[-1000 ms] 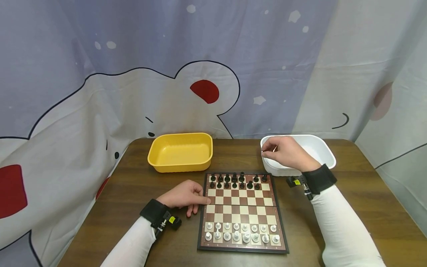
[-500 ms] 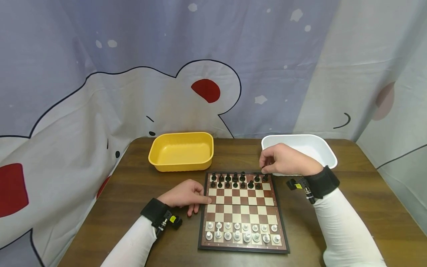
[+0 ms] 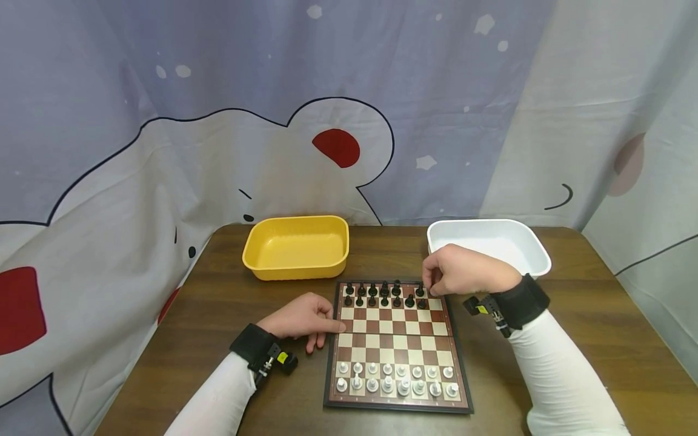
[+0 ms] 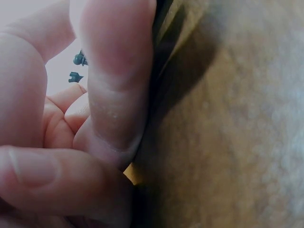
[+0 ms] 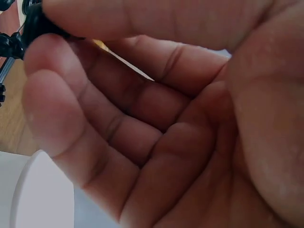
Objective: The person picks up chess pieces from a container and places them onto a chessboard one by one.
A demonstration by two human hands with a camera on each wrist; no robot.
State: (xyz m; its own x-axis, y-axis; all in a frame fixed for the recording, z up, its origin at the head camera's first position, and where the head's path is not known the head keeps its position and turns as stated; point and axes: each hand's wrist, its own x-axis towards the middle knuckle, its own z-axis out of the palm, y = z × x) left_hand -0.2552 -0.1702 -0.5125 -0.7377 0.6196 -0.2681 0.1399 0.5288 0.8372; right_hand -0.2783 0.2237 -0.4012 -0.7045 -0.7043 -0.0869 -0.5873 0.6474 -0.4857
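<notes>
A: Status on the right hand?

B: It sits over the far right corner of the chessboard, fingers curled down. The right wrist view shows thumb and fingertips pinching a black piece. Which piece it is, I can't tell; the fingers cover most of it.

A: Where is that piece relative to the chessboard?

B: On or just above the far right corner square, at the end of the black pieces' back row. The fingers hide its base, so contact with the square is unclear.

A: Left hand?

B: It rests on the table against the chessboard's left edge, about mid-length. Fingers are relaxed and nearly straight, the index tip lies on the chessboard's rim, and it holds nothing. The left wrist view is mostly fingers and table.

A: Rest of the layout?

B: White pieces stand in two rows on the chessboard's near side. Black pieces fill the two far rows, with the far right squares hidden by the right hand. The yellow tray is beyond the chessboard's far left corner. The white tray is beyond the far right corner, just behind the right hand. Both wrists carry black straps.
</notes>
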